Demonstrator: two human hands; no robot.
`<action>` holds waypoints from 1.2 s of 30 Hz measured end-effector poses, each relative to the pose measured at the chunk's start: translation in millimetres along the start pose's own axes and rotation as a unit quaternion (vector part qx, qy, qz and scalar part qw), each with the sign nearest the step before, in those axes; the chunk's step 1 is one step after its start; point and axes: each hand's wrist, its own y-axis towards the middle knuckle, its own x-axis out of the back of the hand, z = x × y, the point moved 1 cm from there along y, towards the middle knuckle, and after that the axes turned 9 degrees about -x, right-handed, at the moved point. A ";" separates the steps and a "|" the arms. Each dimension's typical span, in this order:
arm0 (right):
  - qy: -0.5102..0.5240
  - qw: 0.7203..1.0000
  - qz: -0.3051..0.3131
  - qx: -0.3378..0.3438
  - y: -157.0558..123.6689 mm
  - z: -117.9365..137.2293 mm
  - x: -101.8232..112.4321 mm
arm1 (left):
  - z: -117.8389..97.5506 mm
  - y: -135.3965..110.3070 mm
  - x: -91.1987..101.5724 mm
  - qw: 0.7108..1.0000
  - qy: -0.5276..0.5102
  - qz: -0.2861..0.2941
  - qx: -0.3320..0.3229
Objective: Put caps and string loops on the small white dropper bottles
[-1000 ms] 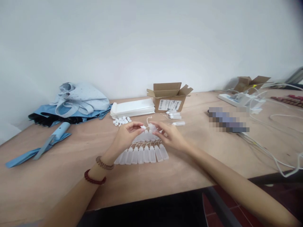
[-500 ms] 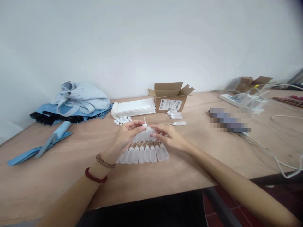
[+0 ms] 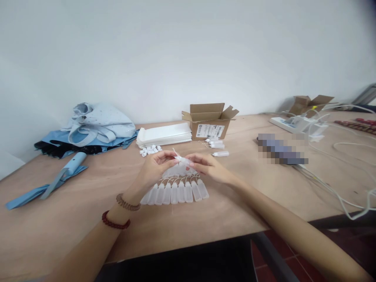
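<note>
Between my two hands, above the table, is a small translucent plastic bottle [image 3: 185, 161] lying roughly sideways, with a pale cord at its left end. My left hand [image 3: 154, 169] pinches that neck end between thumb and fingertips. The other end is gripped by my right hand [image 3: 210, 168], its thumb and fingers closed on the body. Below them, a row of similar bottles [image 3: 174, 193] with cord loops lies on the table, necks away from me. More bottles lie behind the row, partly hidden by my hands. Small white caps [image 3: 150, 150] are heaped beyond my left hand.
A stack of white envelopes [image 3: 164, 134] and an open cardboard box [image 3: 209, 127] stand at the back. Several loose bottles [image 3: 220, 154] lie before the box. Blue umbrella cloth [image 3: 88, 131] is at left; a pixelated object [image 3: 282, 150], power strip [image 3: 283, 124] and cables are at right.
The held bottle has turned more sideways, its cord now leaning left, and more of its body shows between my hands. The whole view has shifted slightly.
</note>
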 end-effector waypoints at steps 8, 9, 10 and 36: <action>0.093 0.994 0.002 -0.051 2.2 0.6 -0.7 | -5.1 -1.1 -3.8 1.000 -0.004 0.028 0.002; 0.115 0.992 0.000 -0.058 2.9 -1.0 -0.9 | -4.7 -1.2 -4.1 1.000 -0.001 0.025 0.004; 0.136 0.989 0.002 -0.065 3.6 -2.8 -1.1 | -4.0 -1.3 -4.5 1.000 -0.001 0.023 0.007; 0.194 0.975 0.049 -0.097 6.5 -11.5 0.4 | -12.5 -2.6 -4.7 0.986 0.123 0.110 -0.030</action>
